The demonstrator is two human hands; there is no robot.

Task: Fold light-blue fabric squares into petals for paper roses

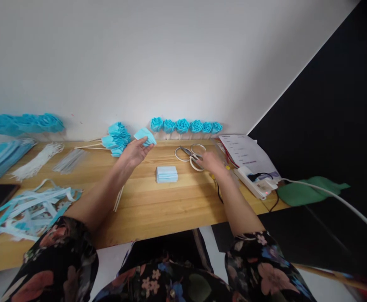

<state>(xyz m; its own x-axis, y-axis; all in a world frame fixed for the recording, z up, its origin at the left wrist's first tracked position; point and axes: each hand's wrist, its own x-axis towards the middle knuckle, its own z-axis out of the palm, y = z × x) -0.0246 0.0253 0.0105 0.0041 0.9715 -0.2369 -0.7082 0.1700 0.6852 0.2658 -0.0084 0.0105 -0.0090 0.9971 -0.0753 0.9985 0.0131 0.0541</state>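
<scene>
My left hand [135, 152] reaches over the wooden table [146, 205] and pinches a folded light blue fabric piece [145, 136] at its fingertips. My right hand [211, 162] is blurred and lies next to the metal scissors [191, 155], touching or nearly touching their handles. A small stack of folded blue pieces [166, 174] lies between the two hands. Thin white sticks [118, 198] lie under my left forearm.
A row of blue fabric roses [185, 125] lines the wall. More blue flowers on sticks [117, 139] lie left of them. Blue masks [1, 155], white ear loops [35, 161], cut strips [29, 207], papers [244, 152], a white power strip [259, 184] and a cable are around.
</scene>
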